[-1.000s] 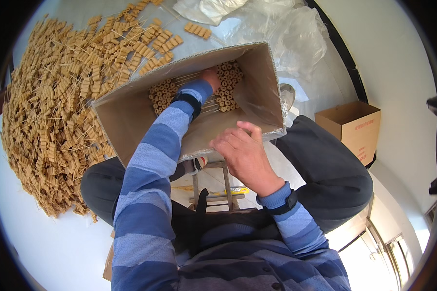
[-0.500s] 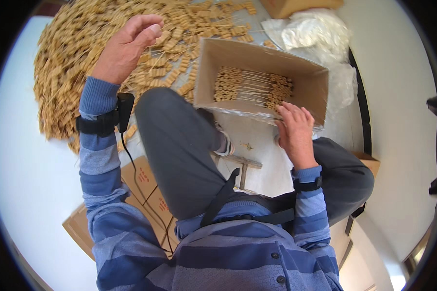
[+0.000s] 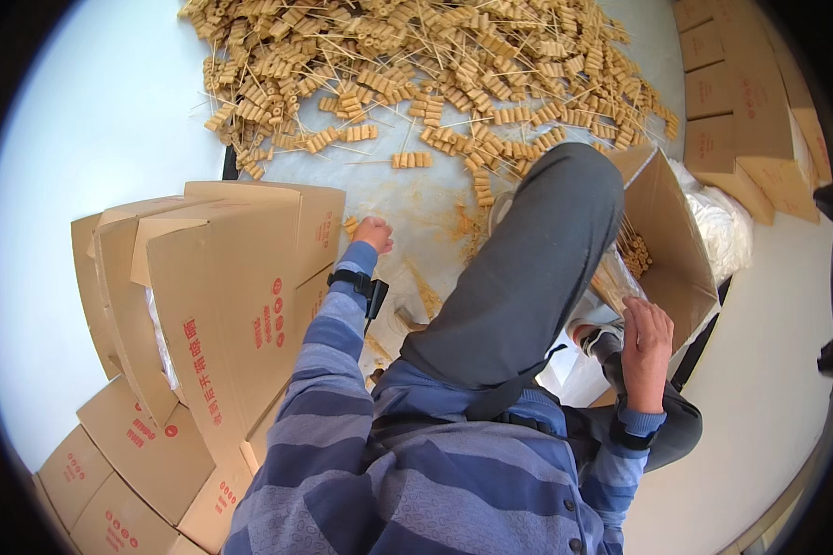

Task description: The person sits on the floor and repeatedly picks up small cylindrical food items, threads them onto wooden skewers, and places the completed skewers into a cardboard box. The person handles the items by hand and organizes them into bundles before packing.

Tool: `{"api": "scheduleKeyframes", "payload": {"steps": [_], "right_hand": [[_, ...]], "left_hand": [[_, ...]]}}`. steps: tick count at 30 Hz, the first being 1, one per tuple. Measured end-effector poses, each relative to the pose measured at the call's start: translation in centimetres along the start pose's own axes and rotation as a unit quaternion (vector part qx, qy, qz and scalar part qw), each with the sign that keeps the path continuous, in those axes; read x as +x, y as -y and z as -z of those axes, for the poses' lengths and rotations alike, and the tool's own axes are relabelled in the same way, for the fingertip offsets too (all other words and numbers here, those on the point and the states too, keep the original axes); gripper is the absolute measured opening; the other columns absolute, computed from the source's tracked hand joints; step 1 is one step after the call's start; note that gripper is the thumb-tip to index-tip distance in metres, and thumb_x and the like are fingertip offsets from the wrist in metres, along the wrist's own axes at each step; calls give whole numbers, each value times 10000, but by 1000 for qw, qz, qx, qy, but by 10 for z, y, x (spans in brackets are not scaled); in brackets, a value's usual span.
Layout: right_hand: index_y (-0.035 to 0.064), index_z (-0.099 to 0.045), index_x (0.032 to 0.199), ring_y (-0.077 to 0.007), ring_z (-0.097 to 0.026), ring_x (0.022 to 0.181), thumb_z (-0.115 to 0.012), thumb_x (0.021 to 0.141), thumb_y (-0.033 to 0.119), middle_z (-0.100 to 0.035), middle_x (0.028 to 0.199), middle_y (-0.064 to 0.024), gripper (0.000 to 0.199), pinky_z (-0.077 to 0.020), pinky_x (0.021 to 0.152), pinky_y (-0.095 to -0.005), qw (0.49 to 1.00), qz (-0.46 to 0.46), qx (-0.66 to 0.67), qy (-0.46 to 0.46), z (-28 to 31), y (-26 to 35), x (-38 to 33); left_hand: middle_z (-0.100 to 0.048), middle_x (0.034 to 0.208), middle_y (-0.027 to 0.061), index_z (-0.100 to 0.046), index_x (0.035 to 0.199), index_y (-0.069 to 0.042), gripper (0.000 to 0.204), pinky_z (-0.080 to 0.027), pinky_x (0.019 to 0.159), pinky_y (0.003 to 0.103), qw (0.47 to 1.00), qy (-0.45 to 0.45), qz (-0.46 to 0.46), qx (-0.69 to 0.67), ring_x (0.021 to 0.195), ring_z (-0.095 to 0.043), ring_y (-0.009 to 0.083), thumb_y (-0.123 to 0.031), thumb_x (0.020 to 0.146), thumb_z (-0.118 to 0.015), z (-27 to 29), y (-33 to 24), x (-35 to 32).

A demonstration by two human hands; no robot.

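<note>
My left hand (image 3: 375, 234) is low over the floor beside the stacked cartons, fingers curled in. A tan ridged piece (image 3: 350, 225) shows right next to it; whether the hand grips it or anything else is hidden. My right hand (image 3: 648, 342) is at the near edge of an open cardboard box (image 3: 677, 236), fingers stretched and slightly bent, with nothing seen in them. Inside the box lie skewers (image 3: 634, 252) with tan ridged pieces, partly hidden by the box wall. A large pile of loose skewers (image 3: 416, 55) covers the floor ahead.
Closed cartons (image 3: 222, 305) stand stacked at my left, and more cartons (image 3: 759, 120) at the far right. Clear plastic sheeting (image 3: 727, 222) bunches beyond the open box. My raised knee (image 3: 537, 259) lies between my hands. Crumbs (image 3: 467, 231) litter the floor.
My view has turned left, bringing the carton stack in. My left hand has moved from above the pile down beside the cartons. My right hand stays by the box edge.
</note>
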State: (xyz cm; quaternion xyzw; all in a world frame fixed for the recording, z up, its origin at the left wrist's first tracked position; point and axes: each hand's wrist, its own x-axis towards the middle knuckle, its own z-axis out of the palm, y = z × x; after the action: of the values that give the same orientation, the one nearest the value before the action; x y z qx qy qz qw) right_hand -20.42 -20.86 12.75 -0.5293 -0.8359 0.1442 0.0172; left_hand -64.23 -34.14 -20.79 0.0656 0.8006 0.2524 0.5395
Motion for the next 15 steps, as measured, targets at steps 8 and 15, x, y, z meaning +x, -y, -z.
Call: {"api": "scheduleKeyframes", "payload": {"steps": [8,15], "right_hand": [[35,-678,1094,-353,-614,993,-594,939,59,-690,1056,-143,178,-474,912,-421,994,-11,22,102,-17,22,25],[22,-657,1078,-381,-604,964,-592,935,63,-675,1026,-167,162,-482,869,-429,986,-40,9,160,-21,14,42]], "left_hand": [[-598,1189,231,-612,1204,-46,342,-561,853,424,966,-177,-102,156,1000,-673,360,-69,864,-635,28,-65,85],[-502,1251,190,-585,1189,-103,342,-552,877,469,878,-181,-149,417,1088,-628,400,-22,857,-595,2,-81,113]]}}
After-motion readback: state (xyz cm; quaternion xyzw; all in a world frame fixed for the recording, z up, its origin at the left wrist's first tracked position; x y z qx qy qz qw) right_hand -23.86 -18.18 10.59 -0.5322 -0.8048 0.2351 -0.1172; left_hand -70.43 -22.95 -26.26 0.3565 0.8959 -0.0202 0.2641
